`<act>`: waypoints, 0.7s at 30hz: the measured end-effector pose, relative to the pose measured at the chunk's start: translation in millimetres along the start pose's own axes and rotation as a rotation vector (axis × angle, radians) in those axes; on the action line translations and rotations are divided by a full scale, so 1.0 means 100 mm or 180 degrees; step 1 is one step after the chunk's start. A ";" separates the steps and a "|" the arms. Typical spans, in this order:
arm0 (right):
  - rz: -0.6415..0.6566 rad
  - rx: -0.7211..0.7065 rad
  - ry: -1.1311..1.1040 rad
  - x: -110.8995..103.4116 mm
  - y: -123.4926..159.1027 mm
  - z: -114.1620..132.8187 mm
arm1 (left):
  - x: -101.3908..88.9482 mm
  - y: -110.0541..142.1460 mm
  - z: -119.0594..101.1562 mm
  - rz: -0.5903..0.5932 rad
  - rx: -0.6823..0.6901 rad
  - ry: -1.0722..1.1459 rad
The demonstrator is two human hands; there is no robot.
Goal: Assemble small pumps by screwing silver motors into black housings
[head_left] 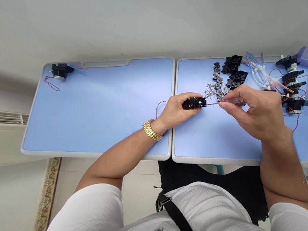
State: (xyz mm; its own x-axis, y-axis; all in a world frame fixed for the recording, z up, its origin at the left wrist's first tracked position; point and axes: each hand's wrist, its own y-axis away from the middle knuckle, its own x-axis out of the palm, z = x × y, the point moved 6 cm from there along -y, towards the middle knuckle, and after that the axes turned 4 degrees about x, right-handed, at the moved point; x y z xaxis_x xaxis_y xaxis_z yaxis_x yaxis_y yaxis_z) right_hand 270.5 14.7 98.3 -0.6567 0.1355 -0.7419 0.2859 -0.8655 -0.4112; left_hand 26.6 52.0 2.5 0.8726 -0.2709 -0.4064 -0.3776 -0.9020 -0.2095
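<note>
My left hand (177, 110) is shut on a small black plastic housing (194, 103), which it holds just above the blue tabletop. My right hand (254, 113) pinches a screwdriver with a clear handle (235, 100), its thin shaft (212, 104) pointing left at the housing. The tip reaches close to the housing, but my fingers and the angle hide the exact contact. Just beyond the tool lie several tiny screws (210, 90), a column of round metal motor parts (218, 80), and several black housings (233, 70). A gold wristwatch (152, 129) sits on my left wrist.
Two blue tables (102, 106) with pale rims meet at a seam. Several assembled black units with red wires (293, 81) and bundled blue-and-clear tubing (260, 75) lie at the far right. Another black unit (61, 71) and loose red wire sit far left.
</note>
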 end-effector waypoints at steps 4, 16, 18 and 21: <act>-0.0139 0.0026 0.0372 0.00 0.00 -0.06 | -0.01 0.00 -0.03 -0.0010 0.0060 0.0021; 0.0038 -0.0108 0.0002 0.02 -0.02 0.07 | -0.01 0.00 -0.03 -0.0048 0.0075 0.0062; 0.0029 -0.0238 -0.0076 0.01 -0.02 0.11 | -0.02 0.00 -0.03 -0.0038 0.0110 0.0034; 0.0028 -0.0285 -0.0055 0.01 -0.02 0.12 | -0.02 0.00 -0.03 -0.0039 0.0182 0.0058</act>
State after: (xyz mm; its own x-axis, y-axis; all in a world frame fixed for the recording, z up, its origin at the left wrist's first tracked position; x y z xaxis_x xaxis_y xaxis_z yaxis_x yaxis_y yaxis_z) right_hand 260.9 10.3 105.2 -0.6657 0.1189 -0.7367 0.3527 -0.8199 -0.4510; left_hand 25.9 51.3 6.3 0.8825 -0.2665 -0.3875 -0.3835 -0.8847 -0.2650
